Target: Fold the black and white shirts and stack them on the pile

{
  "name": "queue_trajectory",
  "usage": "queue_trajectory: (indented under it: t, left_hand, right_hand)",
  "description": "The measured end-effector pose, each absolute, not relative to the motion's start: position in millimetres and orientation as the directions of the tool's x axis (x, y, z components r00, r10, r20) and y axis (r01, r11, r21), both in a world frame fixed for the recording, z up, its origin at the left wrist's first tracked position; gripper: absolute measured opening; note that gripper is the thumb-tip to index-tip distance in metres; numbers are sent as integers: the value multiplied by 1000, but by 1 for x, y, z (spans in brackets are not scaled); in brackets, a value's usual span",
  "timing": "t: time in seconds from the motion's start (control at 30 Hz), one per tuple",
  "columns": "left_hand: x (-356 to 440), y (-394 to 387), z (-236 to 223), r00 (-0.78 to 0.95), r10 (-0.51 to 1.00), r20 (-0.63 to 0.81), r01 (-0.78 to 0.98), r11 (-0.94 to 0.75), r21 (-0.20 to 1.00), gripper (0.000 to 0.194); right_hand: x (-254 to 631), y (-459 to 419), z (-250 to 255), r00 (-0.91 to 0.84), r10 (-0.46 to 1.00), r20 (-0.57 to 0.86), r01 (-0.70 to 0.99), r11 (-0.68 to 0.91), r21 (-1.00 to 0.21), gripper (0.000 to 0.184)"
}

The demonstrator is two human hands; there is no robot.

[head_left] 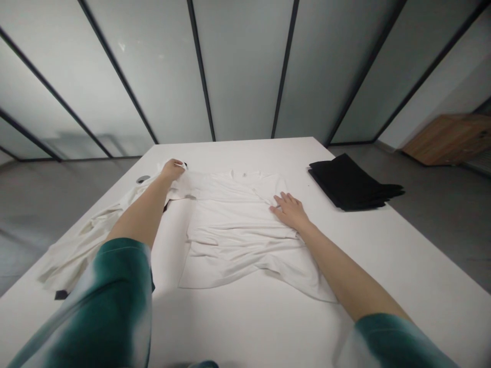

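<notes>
A white shirt (238, 220) lies spread on the table, its buttoned neck opening at the far side and its lower hem nearest me, with creases running across the body. At the far left, my left hand (173, 169) has its fingers closed on the shirt's left sleeve, where a bit of dark trim shows. Resting on the shirt's right side, below the shoulder, is my right hand (290, 209), palm down with fingers spread. The right sleeve is partly hidden by it.
More white garments (69, 255) with dark trim lie heaped along the table's left edge, partly behind my left arm. Near them sits a small grey round object (143, 179). Folded black cloths (351, 181) are stacked on the right side of the white table (233, 327).
</notes>
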State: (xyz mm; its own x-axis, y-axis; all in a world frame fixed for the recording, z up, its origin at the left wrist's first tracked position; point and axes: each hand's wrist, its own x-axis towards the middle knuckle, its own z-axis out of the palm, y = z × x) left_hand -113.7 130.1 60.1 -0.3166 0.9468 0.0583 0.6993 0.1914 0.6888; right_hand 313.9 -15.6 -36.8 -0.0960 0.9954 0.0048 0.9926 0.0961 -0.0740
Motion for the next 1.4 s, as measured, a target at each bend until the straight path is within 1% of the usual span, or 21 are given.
queue_trajectory:
  t: [0.13, 0.2, 0.23, 0.27, 0.33, 0.37, 0.4, 0.43, 0.47, 0.53, 0.57, 0.63, 0.7, 0.73, 0.8, 0.83, 0.93, 1.07, 1.17, 1.27, 1.4]
  left_hand:
    - [-88, 132, 70, -153, 972, 179, 800, 15, 600, 28]
    - [-67, 129, 72, -65, 982, 176, 801, -54, 596, 26]
    - [-56, 126, 73, -15, 989, 146, 769, -82, 634, 27]
    - [-45, 124, 74, 46, 994, 104, 710, -105, 696, 29]
    - [-27, 120, 77, 175, 983, 48, 544, -137, 828, 35]
    - [-21, 118, 78, 219, 974, 49, 466, -149, 872, 37]
    - [-17, 118, 79, 237, 969, 65, 414, -161, 896, 37]
    - [-15, 117, 79, 226, 970, 85, 401, -172, 900, 37]
    - [-15, 116, 77, 197, 975, 101, 428, -178, 886, 37]
    - [-19, 112, 68, 153, 982, 115, 574, -183, 798, 36]
    - [-21, 107, 60, 157, 981, 110, 668, -188, 720, 36]
    - [-26, 92, 39, 223, 972, 72, 826, -227, 517, 42]
    - [-29, 71, 15, 313, 950, -5, 899, -294, 324, 51]
    - [-30, 59, 4, 331, 942, -45, 919, -311, 241, 55]
    - [-30, 38, -15, 334, 940, -61, 938, -326, 119, 60]
    - [-30, 30, -21, 325, 944, -51, 944, -320, 79, 61]
    - [-30, 18, -29, 295, 955, -27, 955, -294, 31, 62]
    - [-28, 19, -26, 279, 959, -49, 960, -278, 30, 64]
    - [-28, 24, -25, 278, 958, -73, 961, -277, 26, 67]
    - [-30, 34, -25, 280, 955, -98, 960, -279, 27, 73]
    - [-29, 54, -15, 269, 956, -118, 963, -270, 7, 79]
  right_hand:
    - [314, -16, -37, -97, 995, 12, 993, 97, -74, 61]
    - [314, -16, -37, -97, 995, 10, 993, 97, -71, 61]
    - [314, -16, -37, -97, 995, 10, 993, 98, -68, 61]
    - [314, -16, -36, -98, 995, 9, 993, 98, -66, 61]
    - [315, -15, -37, -101, 995, 8, 993, 101, -60, 61]
    - [315, -15, -37, -102, 995, 7, 993, 102, -57, 61]
    - [315, -15, -37, -103, 995, 5, 993, 103, -56, 62]
    - [315, -15, -37, -103, 995, 4, 993, 103, -57, 62]
    - [315, -15, -37, -102, 995, 3, 993, 102, -58, 62]
    - [314, -16, -36, -100, 995, 4, 993, 100, -60, 62]
    - [314, -16, -36, -98, 995, 4, 993, 99, -61, 62]
    - [313, -16, -35, -97, 995, 6, 993, 97, -62, 62]
    - [313, -17, -34, -98, 995, 8, 993, 99, -62, 62]
    - [313, -17, -34, -100, 995, 8, 993, 100, -62, 62]
    - [312, -16, -35, -99, 995, 5, 993, 100, -57, 63]
    - [312, -16, -36, -98, 995, 1, 994, 98, -52, 64]
    - [311, -15, -39, -94, 996, -13, 995, 93, -35, 69]
    - [309, -15, -41, -86, 996, -28, 996, 85, -26, 74]
    - [308, -13, -37, -84, 994, -67, 996, 82, -28, 76]
    - [308, -3, -32, -89, 989, -115, 996, 87, -25, 78]
    - [305, 24, -23, -109, 985, -134, 994, 107, -21, 74]
